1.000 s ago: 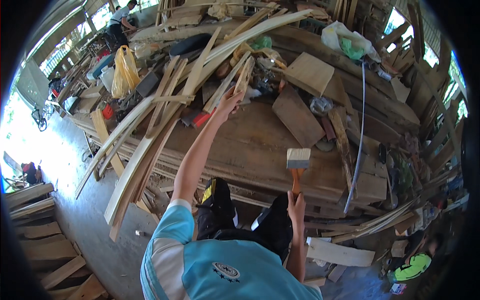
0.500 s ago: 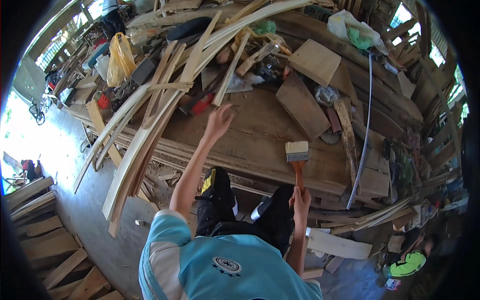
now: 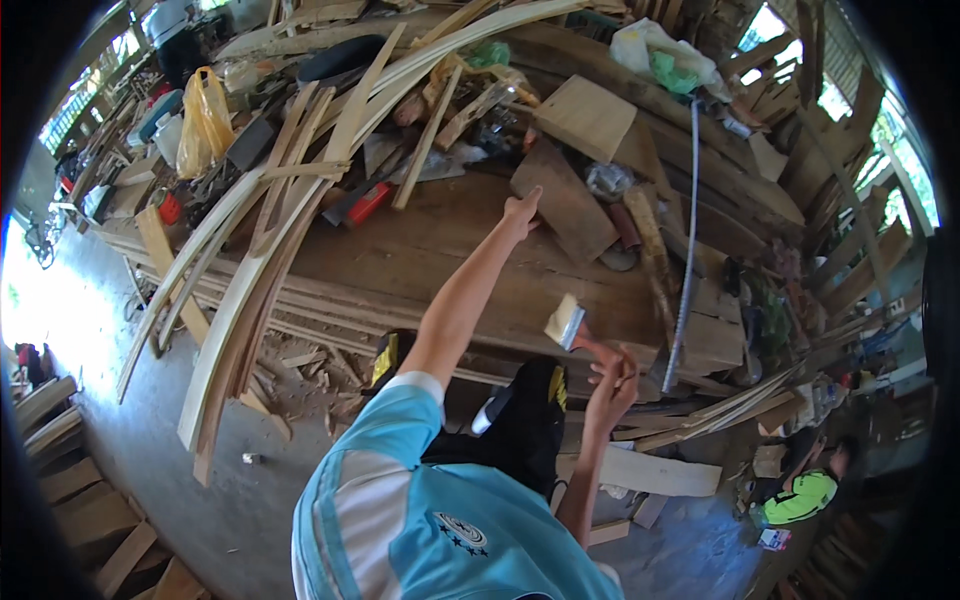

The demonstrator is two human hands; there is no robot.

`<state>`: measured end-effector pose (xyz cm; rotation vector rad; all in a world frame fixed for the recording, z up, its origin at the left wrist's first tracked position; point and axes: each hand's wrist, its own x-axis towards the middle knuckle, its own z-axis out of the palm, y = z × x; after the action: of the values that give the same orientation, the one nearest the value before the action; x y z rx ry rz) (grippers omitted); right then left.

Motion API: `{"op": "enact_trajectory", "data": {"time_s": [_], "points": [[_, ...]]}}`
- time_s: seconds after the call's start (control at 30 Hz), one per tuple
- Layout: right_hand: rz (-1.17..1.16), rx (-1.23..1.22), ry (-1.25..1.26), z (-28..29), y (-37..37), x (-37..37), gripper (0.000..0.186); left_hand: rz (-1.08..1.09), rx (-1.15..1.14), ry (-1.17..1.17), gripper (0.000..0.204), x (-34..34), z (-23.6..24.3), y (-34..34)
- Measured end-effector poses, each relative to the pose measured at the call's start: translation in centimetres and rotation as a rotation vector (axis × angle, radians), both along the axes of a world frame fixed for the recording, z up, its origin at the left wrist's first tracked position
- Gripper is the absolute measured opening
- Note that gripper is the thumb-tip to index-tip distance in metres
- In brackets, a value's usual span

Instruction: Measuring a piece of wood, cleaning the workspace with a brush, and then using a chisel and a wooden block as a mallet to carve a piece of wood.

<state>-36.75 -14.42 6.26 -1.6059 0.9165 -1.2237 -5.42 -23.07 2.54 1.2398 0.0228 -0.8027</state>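
My left hand (image 3: 522,208) reaches out over the bench with index finger extended and nothing visible in it, beside a dark flat board (image 3: 565,195); whether it touches the board I cannot tell. Lower right, my right hand (image 3: 613,375) grips a wide paintbrush (image 3: 566,320), its pale bristles tilted up-left. A crumpled clear bag (image 3: 608,180) and a worn wooden strip (image 3: 650,240) lie just right of the board. Left of my left hand are a narrow pale slat (image 3: 428,135) and a red object (image 3: 372,203) among the clutter.
The wooden bench (image 3: 430,270) carries long slats (image 3: 240,300) overhanging its front, a yellow bag (image 3: 203,120) and a long thin metal strip (image 3: 690,250). A person in neon green (image 3: 800,495) is low at right; another (image 3: 170,40) stands at the back left. Timber piles (image 3: 90,500) lie lower left.
My left hand has let go of a short wood piece and moved rightward to beside the dark board. The brush in my right hand has tipped leftward, and the view has turned slightly.
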Motion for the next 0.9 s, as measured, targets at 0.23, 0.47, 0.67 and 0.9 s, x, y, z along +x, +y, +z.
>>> {"op": "enact_trajectory", "data": {"time_s": [0.23, 0.47, 0.67, 0.9], "points": [[0.125, 0.074, 0.034, 1.4, -4.0, -0.6, 0.012, 0.022, -0.128, 0.082, 0.032, -2.7, 0.6, 3.5], [0.172, -0.579, 0.476, 5.7, -7.6, 6.9, 0.008, 0.216, -0.427, 0.076, 0.033, -7.7, 0.0, 32.1], [0.779, -0.798, 0.473, 1.1, 4.0, 16.3, 0.011, 0.484, -0.268, 0.262, 0.046, -14.6, -0.6, 45.7], [0.630, -0.015, 0.385, 5.8, -3.0, 16.7, 0.029, 0.612, -0.282, 0.245, 0.045, -16.2, -1.9, 45.5]]}}
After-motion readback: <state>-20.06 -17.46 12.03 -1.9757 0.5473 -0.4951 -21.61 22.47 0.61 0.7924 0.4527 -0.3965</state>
